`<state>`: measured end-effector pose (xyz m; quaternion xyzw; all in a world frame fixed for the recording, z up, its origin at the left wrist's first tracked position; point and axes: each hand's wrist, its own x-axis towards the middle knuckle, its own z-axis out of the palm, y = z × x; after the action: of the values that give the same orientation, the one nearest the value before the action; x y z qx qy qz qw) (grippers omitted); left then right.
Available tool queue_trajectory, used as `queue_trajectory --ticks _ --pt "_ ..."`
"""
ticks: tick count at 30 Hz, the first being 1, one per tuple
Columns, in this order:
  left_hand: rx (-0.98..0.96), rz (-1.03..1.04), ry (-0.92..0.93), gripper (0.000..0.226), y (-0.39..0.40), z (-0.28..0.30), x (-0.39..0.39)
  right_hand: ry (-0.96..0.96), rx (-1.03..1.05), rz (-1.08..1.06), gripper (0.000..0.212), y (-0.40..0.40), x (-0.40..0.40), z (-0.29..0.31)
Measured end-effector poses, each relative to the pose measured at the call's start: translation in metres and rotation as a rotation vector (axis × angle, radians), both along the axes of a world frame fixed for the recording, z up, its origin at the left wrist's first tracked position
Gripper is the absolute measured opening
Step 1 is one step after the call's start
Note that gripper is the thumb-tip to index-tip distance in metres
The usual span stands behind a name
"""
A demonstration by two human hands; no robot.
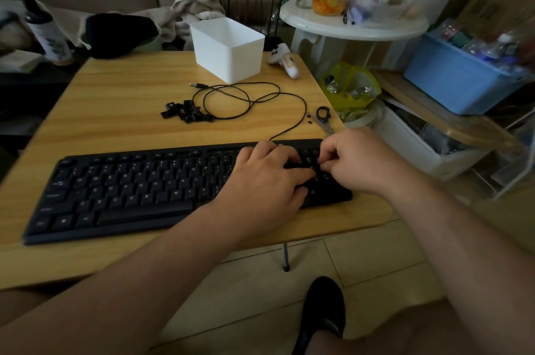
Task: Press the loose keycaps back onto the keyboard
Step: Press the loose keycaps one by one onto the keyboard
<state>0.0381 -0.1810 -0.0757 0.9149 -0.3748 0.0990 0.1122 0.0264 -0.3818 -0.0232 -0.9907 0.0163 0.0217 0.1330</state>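
Note:
A black keyboard [130,189] lies along the near edge of the wooden table [121,88]. Both hands are over its right end, at the number pad. My left hand [263,181] lies flat on the keys with fingers stretched toward the right. My right hand [353,157] has curled fingers, its fingertips pinched together over a small black keycap [320,165] just above the pad. A pile of several loose black keycaps [185,113] sits mid-table, behind the keyboard. One more stray keycap [309,122] lies near the right edge.
The keyboard's black cable [249,100] coils beside the keycap pile. A white bin [228,47] and a white controller [285,60] stand at the back. A keycap puller [322,118] lies by the right edge. A round white side table [353,24] and crates crowd the right.

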Motion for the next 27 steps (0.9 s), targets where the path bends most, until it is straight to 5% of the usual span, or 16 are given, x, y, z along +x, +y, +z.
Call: queue_trajectory --ticks 7,16,27 --pt "0.001 -0.007 -0.012 0.043 0.002 0.000 -0.002 0.014 -0.141 0.049 0.015 0.008 0.000 0.003" --pt "0.006 -0.012 0.008 0.043 0.001 0.003 -0.001 -0.033 0.212 -0.079 0.008 -0.017 -0.003 0.002" --pt "-0.010 -0.007 -0.004 0.044 0.001 0.002 -0.003 0.026 0.048 0.055 0.021 -0.011 -0.004 -0.002"
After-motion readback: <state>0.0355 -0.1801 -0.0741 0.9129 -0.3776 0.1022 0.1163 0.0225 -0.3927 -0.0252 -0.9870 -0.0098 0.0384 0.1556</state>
